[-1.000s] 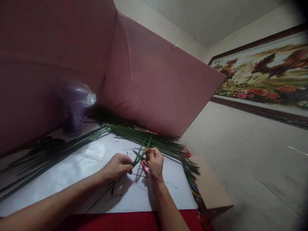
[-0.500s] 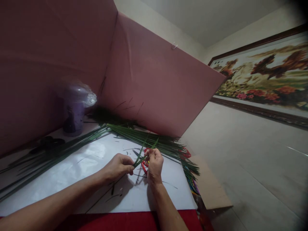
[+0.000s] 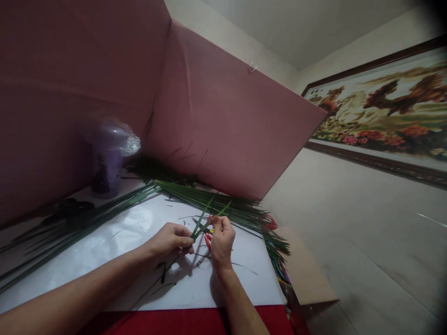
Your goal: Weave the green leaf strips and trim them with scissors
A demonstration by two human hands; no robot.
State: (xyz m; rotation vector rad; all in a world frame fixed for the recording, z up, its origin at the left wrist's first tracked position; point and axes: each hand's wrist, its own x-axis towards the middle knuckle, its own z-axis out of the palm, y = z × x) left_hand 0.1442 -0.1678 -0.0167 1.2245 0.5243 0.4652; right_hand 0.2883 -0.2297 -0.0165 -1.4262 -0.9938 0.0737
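Between thumb and fingers, my left hand (image 3: 174, 239) pinches narrow green leaf strips (image 3: 200, 224) where they cross. Their free ends fan up and to the right. My right hand (image 3: 222, 237) is closed around one of these strips, its fingertips partly hidden from me. Beneath and behind the right hand lie scissors with red handles (image 3: 208, 240), mostly covered by the hand. Just beyond the hands, a bundle of long green leaves (image 3: 209, 200) stretches across the white board (image 3: 139, 237).
More long leaves (image 3: 87, 218) spread to the left. A purple cup (image 3: 106, 170) with clear plastic over it stands at the back left. Pink panels (image 3: 223, 107) rise behind. Leaf scraps dot the board, and a cardboard piece (image 3: 305, 265) sits at the right.
My right hand has moved slightly left and down, and the strips have shifted a little with it. My left hand stays almost in place, still pinching.
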